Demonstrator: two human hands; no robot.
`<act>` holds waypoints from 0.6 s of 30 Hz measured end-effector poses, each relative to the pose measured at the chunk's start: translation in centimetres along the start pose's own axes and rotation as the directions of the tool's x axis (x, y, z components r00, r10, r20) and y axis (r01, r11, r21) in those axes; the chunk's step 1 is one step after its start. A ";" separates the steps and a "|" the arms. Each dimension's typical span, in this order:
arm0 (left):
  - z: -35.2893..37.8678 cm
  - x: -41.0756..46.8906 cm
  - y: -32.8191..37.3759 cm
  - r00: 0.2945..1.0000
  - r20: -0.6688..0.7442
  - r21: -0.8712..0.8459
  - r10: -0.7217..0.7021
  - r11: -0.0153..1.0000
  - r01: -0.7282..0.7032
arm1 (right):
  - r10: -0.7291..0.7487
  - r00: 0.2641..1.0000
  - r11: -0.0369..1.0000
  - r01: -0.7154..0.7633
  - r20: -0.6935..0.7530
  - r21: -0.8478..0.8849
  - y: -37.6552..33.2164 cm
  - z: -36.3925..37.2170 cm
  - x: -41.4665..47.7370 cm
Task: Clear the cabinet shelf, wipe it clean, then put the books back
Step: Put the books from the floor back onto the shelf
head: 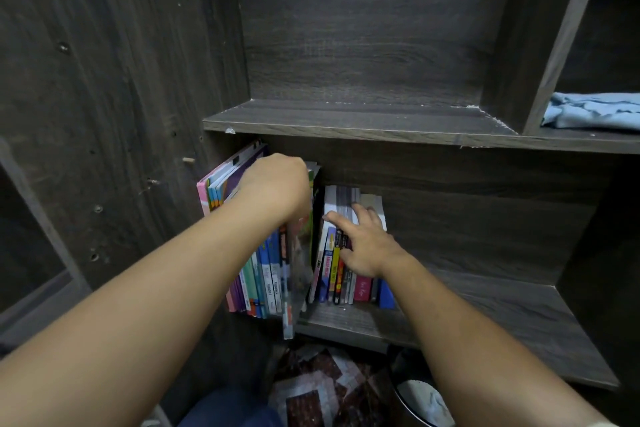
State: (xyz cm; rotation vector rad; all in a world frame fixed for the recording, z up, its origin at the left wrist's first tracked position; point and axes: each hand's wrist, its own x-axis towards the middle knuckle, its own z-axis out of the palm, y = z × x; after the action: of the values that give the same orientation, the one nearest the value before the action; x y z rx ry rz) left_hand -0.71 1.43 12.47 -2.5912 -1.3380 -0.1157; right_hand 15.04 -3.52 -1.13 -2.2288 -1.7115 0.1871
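A row of upright books stands at the left end of the lower shelf (485, 315) of a dark wooden cabinet. My left hand (277, 184) grips the tops of the taller books (266, 270) on the left; one blurred book hangs out past the shelf's front edge. My right hand (363, 246) rests with straight, spread fingers on the tops of the shorter books (332, 274) on the right. A light blue cloth (592, 111) lies in the compartment at the upper right.
The shelf above (346, 118) is bare, with white specks along its edges. The lower shelf's right half holds nothing. Below, a patterned floor (318, 388) and a dark bin (419, 399) with pale contents show. A cabinet side wall (104, 80) stands on the left.
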 end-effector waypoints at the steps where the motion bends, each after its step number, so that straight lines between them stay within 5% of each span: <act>1: 0.4 0.0 0.5 0.999 -0.030 -0.020 -0.033 0.999 0.033 | 0.003 1.000 1.000 -0.003 0.002 0.004 0.0 0.0 0.0; 8: 4.3 0.4 3.6 0.975 -0.200 -0.075 -0.102 0.993 0.088 | 0.011 1.000 1.000 -0.011 0.007 0.012 0.0 0.0 -0.1; 18: 13.7 -1.4 0.4 0.914 -0.292 0.264 0.282 0.942 -0.207 | -0.016 0.998 0.991 0.025 -0.066 0.134 1.9 0.1 -1.2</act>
State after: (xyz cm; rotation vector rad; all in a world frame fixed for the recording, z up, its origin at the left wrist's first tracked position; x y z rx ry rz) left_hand -1.69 3.27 -1.20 -2.3894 -0.8481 -0.3151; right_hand 16.38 -5.10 -1.93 -2.0962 -1.6366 0.2168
